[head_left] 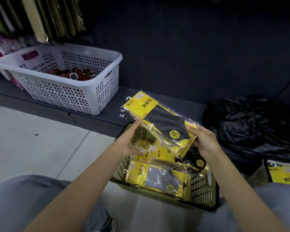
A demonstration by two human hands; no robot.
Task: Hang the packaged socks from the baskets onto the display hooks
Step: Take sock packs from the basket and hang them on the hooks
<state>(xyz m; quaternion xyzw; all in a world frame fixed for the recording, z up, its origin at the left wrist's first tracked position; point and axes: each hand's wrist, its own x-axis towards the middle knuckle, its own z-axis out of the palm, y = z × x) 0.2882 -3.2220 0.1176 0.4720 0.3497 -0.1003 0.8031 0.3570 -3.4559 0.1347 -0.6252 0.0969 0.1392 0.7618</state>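
A stack of yellow sock packs (159,118) with black socks and white hooks is lifted above the olive-green basket (201,191). My right hand (203,141) grips the stack's lower end. My left hand (130,139) touches its left edge with straight fingers. More yellow packs (157,178) lie inside the green basket. No empty display hooks are in view.
A white perforated basket (70,91) with dark and orange items stands on the dark ledge at the left. A black plastic bag (251,124) lies at the right. Another basket (261,174) with a yellow pack shows at the right edge. Packaged goods (45,19) hang at the top left.
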